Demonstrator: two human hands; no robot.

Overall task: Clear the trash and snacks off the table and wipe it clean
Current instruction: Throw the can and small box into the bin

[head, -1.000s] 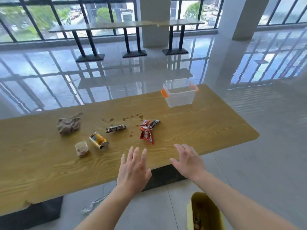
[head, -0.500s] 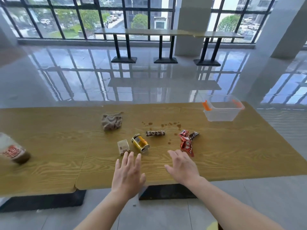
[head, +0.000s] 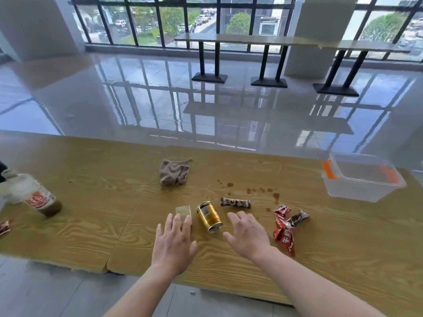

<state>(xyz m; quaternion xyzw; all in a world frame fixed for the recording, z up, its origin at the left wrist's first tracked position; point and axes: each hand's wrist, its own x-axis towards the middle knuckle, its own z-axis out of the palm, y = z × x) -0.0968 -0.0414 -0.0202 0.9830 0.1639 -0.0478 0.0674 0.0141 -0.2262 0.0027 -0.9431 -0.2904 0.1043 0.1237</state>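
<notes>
On the wooden table (head: 91,236) a gold can (head: 209,216) lies on its side between my hands. My left hand (head: 174,241) is open, its fingertips over a small beige carton (head: 183,211). My right hand (head: 248,234) is open just right of the can, holding nothing. A dark snack bar (head: 235,202) lies beyond the can. Red wrappers (head: 283,232) and a dark wrapper (head: 298,218) lie to the right. A crumpled brown cloth (head: 174,172) sits farther back. Brown spill drops (head: 261,191) dot the wood.
A clear plastic box with orange clips (head: 361,179) stands at the far right of the table. A tipped bottle with a brown drink (head: 32,195) lies at the left edge, a small wrapper (head: 4,227) below it. Shiny floor and other tables (head: 274,40) lie beyond.
The view has swung left and closer, bringing the bottle fully into sight. Both hands have moved forward over the table to either side of the gold can.
</notes>
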